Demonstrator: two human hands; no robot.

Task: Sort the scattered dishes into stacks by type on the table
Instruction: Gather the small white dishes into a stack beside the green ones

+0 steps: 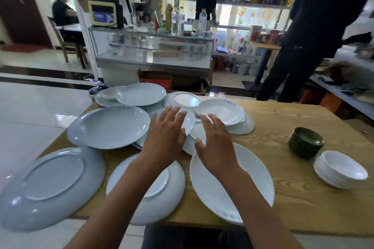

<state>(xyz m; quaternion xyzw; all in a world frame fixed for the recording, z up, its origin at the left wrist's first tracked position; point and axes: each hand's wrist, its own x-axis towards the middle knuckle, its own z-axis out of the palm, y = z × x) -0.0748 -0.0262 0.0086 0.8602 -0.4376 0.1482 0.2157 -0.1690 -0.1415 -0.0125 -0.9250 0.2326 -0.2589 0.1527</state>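
Our left hand point(165, 134) and right hand point(214, 143), both spread and seemingly empty, reach for a small plate point(189, 124) to start its stack, left of the dark saucer stack point(306, 142).

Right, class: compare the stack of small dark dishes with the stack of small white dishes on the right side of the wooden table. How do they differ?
The stack of small dark dishes is dark olive, nearly black; the stack of small white dishes is plain white. The dark stack sits farther from the person, the white stack nearer and closer to the table's right edge. The white dishes look somewhat wider. Both are neat stacks of shallow round dishes, right side up, on the wooden table.
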